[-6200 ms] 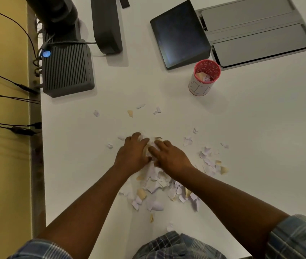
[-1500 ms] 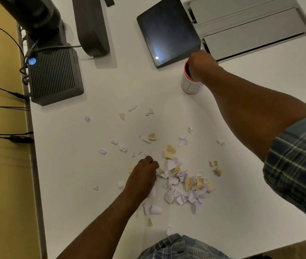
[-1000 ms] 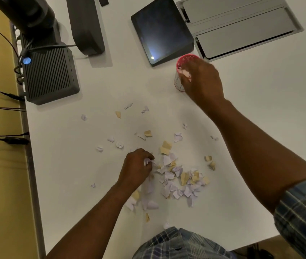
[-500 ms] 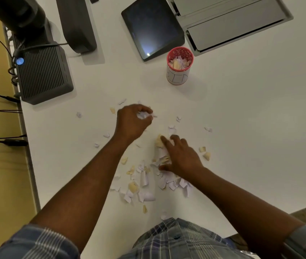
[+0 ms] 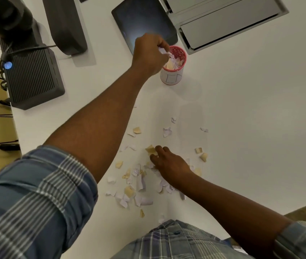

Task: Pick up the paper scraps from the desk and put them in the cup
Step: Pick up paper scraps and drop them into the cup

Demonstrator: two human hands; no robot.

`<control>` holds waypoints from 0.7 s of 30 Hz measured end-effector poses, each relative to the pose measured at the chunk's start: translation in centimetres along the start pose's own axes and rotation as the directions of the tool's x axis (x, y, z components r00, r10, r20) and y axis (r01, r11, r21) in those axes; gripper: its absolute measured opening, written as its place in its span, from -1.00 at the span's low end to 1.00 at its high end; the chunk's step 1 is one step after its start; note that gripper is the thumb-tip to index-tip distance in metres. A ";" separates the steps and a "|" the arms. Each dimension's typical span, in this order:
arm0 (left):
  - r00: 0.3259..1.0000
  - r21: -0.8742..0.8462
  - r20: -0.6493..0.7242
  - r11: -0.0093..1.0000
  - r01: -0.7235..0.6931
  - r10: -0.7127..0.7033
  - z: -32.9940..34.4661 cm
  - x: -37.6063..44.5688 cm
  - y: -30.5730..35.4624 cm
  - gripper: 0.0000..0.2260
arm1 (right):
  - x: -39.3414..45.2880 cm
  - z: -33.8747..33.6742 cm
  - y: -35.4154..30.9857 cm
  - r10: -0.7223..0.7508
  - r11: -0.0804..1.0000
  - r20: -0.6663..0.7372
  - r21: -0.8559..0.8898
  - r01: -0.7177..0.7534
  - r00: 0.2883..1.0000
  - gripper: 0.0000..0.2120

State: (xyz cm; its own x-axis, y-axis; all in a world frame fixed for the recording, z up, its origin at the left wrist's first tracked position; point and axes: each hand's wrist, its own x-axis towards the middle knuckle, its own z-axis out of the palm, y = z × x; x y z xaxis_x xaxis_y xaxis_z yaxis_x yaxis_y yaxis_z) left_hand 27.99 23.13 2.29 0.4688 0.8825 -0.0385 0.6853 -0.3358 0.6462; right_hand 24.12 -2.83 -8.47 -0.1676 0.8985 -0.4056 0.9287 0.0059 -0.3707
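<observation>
A white cup (image 5: 172, 76) with a red rim stands on the white desk (image 5: 241, 109), with paper scraps heaped inside it. My left hand (image 5: 149, 53) is at the cup's left rim, fingers closed on white paper scraps just over the opening. A pile of white and tan paper scraps (image 5: 137, 182) lies near the front edge. My right hand (image 5: 169, 161) rests on that pile, palm down, fingertips touching a tan scrap (image 5: 150, 149). Whether it grips anything is hidden.
A dark tablet (image 5: 142, 21) lies just behind the cup. A grey recessed panel (image 5: 223, 21) is at the back right. A black ribbed box (image 5: 30, 77) with a blue light and a dark stand (image 5: 64, 25) sit at the back left. Loose scraps (image 5: 201, 154) lie right of the pile.
My left hand has carried a pinch of scraps from the desk up to the cup's rim. My right hand, back from the cup, stays on the pile.
</observation>
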 end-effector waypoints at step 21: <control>0.929 0.351 0.356 0.907 -0.235 0.103 4.2 3.1 1.6 -0.80 | -0.2 -0.7 1.2 0.011 0.987 -0.061 0.159 -0.001 0.998 -0.82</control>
State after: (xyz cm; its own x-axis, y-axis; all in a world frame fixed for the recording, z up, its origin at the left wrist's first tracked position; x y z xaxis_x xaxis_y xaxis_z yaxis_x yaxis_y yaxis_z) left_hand 32.89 23.95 0.06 0.7041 0.6680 -0.2409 0.7068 -0.6269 0.3277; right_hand 25.50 -2.67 -8.23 -0.1371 0.9236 -0.3580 0.8645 -0.0649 -0.4984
